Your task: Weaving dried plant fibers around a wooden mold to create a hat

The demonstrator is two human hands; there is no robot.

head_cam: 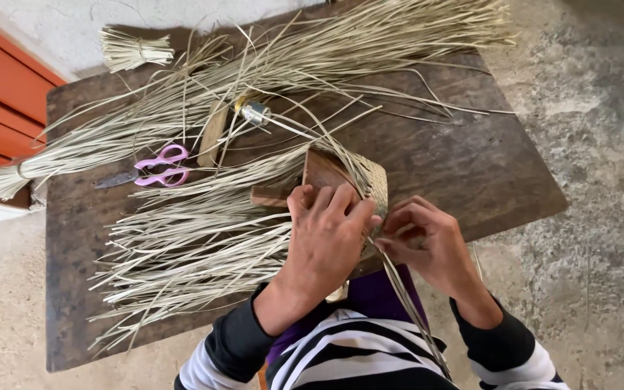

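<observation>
Both hands pinching: left hand (pixel 328 230) woven basket (pixel 370 189); right hand (pixel 426 244) strip (pixel 406 296); scissors (pixel 154 170) apart

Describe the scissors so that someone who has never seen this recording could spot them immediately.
On the dark wooden table, look to the left half, between the long bundles of pale straw strips. The scissors lie flat there, blades pointing left, well apart from both hands. Their bright pink handles are the only vivid colour among the straw.
</observation>
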